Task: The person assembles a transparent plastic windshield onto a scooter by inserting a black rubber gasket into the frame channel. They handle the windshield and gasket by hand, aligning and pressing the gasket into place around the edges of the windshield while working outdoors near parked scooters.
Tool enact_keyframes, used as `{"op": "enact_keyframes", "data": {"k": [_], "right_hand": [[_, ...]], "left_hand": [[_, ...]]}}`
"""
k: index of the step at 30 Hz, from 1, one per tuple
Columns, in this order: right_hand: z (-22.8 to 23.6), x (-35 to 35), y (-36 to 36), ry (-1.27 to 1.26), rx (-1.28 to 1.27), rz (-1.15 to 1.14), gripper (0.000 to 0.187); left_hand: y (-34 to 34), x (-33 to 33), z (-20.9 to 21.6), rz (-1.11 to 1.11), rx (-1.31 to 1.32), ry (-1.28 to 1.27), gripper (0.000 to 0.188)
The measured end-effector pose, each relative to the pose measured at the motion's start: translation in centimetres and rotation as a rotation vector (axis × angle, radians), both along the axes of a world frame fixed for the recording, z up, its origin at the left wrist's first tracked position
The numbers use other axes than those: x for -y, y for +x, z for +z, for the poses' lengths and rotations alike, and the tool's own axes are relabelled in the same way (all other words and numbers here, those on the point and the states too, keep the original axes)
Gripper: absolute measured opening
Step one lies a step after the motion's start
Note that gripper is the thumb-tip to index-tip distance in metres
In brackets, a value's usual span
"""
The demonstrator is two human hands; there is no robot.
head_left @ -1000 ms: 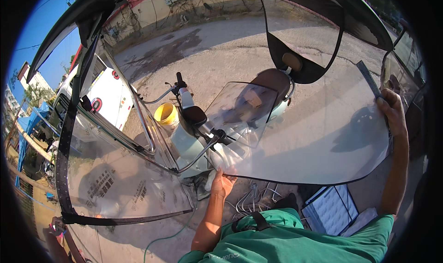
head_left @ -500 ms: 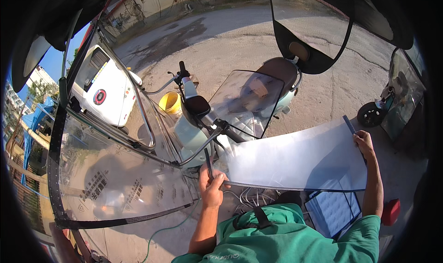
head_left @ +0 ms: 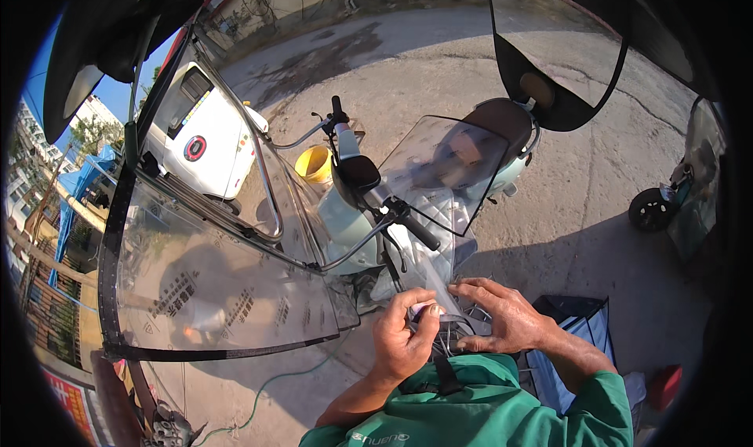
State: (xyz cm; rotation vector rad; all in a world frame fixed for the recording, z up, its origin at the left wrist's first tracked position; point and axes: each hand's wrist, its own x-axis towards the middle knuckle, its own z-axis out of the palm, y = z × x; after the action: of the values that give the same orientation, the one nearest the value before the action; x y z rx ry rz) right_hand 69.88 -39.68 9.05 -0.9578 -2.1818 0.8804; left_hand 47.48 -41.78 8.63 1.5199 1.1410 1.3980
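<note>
1. Two bare hands are near each other, low in the middle, just in front of a green shirt (head_left: 502, 400). The left hand (head_left: 404, 337) is curled, thumb and fingers pinching a clear sheet (head_left: 438, 284) at its near end. The right hand (head_left: 510, 317) is bent around the other side, thumb apart from the fingers; I cannot tell whether it grips.
2. The clear sheet is between the hands, bunched and dark-edged, seen nearly edge-on; its full outline cannot be made out.
3. Near right, a blue panel (head_left: 594, 345) lies below the right forearm, and a red object (head_left: 665, 387) is farther right. Near left, a thin green hose (head_left: 263, 386) curves over the ground.
4. On the left, a large clear windshield (head_left: 259, 310) has a black border and dark printed marks.
5. Beyond the hands is a pale green scooter (head_left: 341, 227) with a brown seat (head_left: 508, 119). Another clear panel (head_left: 439, 153), also dark-edged, slants in front of that seat.
6. Farther away, a yellow bucket (head_left: 315, 165) is left of the scooter, beside a white vehicle (head_left: 205, 145); a black wheel (head_left: 649, 210) is at right.
7. Farthest, a road (head_left: 423, 43) runs along a wall (head_left: 271, 12).
</note>
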Motion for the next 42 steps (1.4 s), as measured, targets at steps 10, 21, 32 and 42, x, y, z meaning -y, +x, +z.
{"op": "enact_keyframes", "data": {"k": [10,21,32,42], "right_hand": [[0.4,-3.8,-3.9,-0.155,-0.482,-0.142,0.033],[5.9,-5.0,-5.4,-0.425,-0.659,0.051,0.029],[10.5,-4.3,-7.8,-0.170,-0.561,0.074,0.029],[14.1,-6.2,-9.4,0.176,-0.519,0.196,0.026]], "left_hand": [[-5.3,-1.1,5.3,0.030,-0.173,0.430,0.053],[-11.0,-3.8,4.2,0.048,-0.012,0.125,0.028],[-10.7,-3.0,5.4,0.021,0.104,0.250,0.012],[-13.9,7.7,10.3,0.406,-0.018,0.996,0.030]]}}
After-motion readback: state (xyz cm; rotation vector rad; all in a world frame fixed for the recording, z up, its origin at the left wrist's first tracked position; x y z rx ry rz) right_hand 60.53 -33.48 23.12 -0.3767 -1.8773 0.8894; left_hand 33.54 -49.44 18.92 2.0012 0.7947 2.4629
